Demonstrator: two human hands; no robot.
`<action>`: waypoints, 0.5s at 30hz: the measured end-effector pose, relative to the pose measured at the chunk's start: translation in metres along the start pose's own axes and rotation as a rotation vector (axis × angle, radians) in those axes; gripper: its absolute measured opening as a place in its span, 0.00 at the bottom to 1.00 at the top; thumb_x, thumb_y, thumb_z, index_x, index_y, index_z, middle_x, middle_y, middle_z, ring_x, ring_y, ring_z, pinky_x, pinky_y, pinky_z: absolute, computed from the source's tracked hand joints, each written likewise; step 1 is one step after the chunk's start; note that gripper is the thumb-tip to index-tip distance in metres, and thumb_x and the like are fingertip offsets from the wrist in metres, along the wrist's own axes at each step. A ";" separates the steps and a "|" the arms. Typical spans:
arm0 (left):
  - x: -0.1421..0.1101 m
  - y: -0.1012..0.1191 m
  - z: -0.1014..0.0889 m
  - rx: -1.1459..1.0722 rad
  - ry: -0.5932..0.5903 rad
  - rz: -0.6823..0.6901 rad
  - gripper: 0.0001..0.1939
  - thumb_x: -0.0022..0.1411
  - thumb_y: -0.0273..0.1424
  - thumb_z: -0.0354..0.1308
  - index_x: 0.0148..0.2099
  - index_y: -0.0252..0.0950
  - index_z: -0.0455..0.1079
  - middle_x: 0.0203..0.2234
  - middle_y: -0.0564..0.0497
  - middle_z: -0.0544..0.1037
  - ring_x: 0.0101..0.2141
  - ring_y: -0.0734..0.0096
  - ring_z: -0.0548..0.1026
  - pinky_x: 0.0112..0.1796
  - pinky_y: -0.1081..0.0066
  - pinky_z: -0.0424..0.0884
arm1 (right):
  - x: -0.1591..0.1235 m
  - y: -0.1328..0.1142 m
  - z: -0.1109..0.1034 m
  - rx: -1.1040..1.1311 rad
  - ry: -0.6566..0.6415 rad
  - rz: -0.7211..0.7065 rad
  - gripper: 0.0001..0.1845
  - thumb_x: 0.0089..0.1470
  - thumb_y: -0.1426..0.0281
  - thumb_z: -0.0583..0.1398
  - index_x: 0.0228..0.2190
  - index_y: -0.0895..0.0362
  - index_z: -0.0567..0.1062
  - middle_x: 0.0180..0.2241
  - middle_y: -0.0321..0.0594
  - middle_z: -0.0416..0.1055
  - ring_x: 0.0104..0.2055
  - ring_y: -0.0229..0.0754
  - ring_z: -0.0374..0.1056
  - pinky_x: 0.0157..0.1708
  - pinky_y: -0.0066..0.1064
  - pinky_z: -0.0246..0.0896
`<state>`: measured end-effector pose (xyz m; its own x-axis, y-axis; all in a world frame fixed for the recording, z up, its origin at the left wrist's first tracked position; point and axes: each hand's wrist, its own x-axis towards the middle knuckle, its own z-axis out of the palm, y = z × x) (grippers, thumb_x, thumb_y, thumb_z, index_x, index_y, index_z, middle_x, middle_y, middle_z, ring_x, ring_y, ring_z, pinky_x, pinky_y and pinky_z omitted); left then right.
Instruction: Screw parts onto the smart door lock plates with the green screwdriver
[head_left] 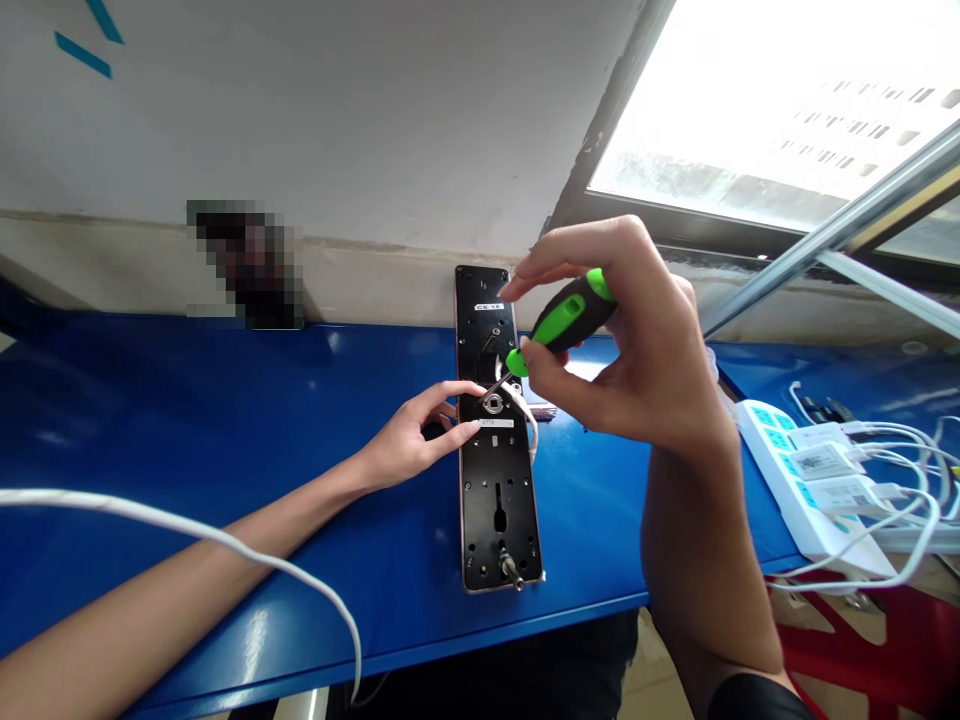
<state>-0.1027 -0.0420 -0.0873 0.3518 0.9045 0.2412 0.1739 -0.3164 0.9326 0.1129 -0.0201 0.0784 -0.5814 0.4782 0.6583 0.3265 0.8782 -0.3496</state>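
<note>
A long black door lock panel (499, 460) lies back side up on the table, with a small round hub, several holes and a metal post at its near end. My left hand (409, 435) grips the panel's left edge, thumb and index fingertip resting on its face beside the hub; the other fingers are partly hidden. In my right hand (637, 350) is a green and black screwdriver (562, 322), slanted, thumb and fingers closed around its handle. Its tip comes down just above the hub, close to my left index finger. A white cable (531, 425) loops out at the panel's right side.
The blue table (300, 560) meets a wall behind the panel. To the right, a white power strip (795, 480) carries several plugs and tangled cables. A white cable (187, 530) crosses over my left forearm. A red stool (892, 640) stands at the lower right, below a metal frame (832, 230).
</note>
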 end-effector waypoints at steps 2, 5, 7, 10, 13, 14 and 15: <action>0.000 0.001 0.000 0.005 0.009 -0.001 0.21 0.71 0.41 0.62 0.62 0.44 0.69 0.43 0.49 0.80 0.47 0.59 0.79 0.47 0.63 0.77 | 0.000 0.000 0.000 0.009 -0.017 0.010 0.31 0.45 0.81 0.63 0.49 0.44 0.69 0.47 0.35 0.76 0.48 0.50 0.77 0.36 0.41 0.77; 0.000 0.000 0.000 -0.018 0.001 -0.003 0.21 0.71 0.41 0.61 0.63 0.43 0.68 0.43 0.49 0.81 0.46 0.60 0.79 0.46 0.64 0.77 | -0.001 0.003 0.002 -0.022 0.017 0.006 0.26 0.50 0.78 0.65 0.49 0.46 0.70 0.45 0.36 0.77 0.40 0.46 0.77 0.37 0.41 0.77; 0.000 -0.002 0.000 -0.037 -0.013 -0.001 0.22 0.71 0.41 0.61 0.63 0.43 0.68 0.42 0.50 0.81 0.45 0.61 0.80 0.45 0.65 0.77 | -0.001 0.006 0.005 -0.045 0.045 -0.001 0.21 0.54 0.74 0.66 0.48 0.48 0.70 0.42 0.36 0.78 0.37 0.44 0.77 0.40 0.40 0.77; 0.000 -0.002 0.000 -0.042 -0.017 -0.007 0.22 0.71 0.42 0.61 0.63 0.44 0.68 0.42 0.50 0.81 0.42 0.63 0.80 0.44 0.65 0.77 | -0.001 0.007 0.007 -0.060 0.065 -0.009 0.19 0.56 0.75 0.66 0.47 0.50 0.71 0.40 0.37 0.78 0.39 0.43 0.77 0.44 0.39 0.76; 0.000 0.000 -0.001 -0.017 -0.004 -0.013 0.21 0.71 0.42 0.62 0.62 0.43 0.68 0.42 0.50 0.80 0.41 0.63 0.79 0.44 0.66 0.77 | 0.000 0.004 0.006 -0.048 0.058 -0.005 0.24 0.52 0.79 0.64 0.49 0.47 0.70 0.44 0.35 0.77 0.39 0.43 0.77 0.39 0.38 0.76; 0.000 0.000 -0.001 -0.006 -0.002 -0.011 0.21 0.71 0.41 0.62 0.62 0.43 0.69 0.43 0.50 0.80 0.42 0.63 0.79 0.44 0.65 0.76 | 0.000 0.003 0.006 -0.037 0.046 0.002 0.27 0.50 0.80 0.63 0.49 0.46 0.70 0.46 0.35 0.77 0.41 0.44 0.77 0.37 0.38 0.76; 0.001 0.001 0.000 0.002 0.001 -0.008 0.21 0.71 0.41 0.62 0.62 0.43 0.69 0.43 0.50 0.80 0.43 0.62 0.79 0.45 0.65 0.76 | 0.000 0.003 0.006 -0.020 0.034 0.002 0.29 0.49 0.81 0.62 0.50 0.44 0.69 0.47 0.34 0.76 0.42 0.45 0.77 0.36 0.38 0.76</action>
<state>-0.1027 -0.0417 -0.0861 0.3494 0.9073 0.2340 0.1781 -0.3095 0.9340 0.1095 -0.0174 0.0739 -0.5556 0.4786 0.6799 0.3425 0.8769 -0.3373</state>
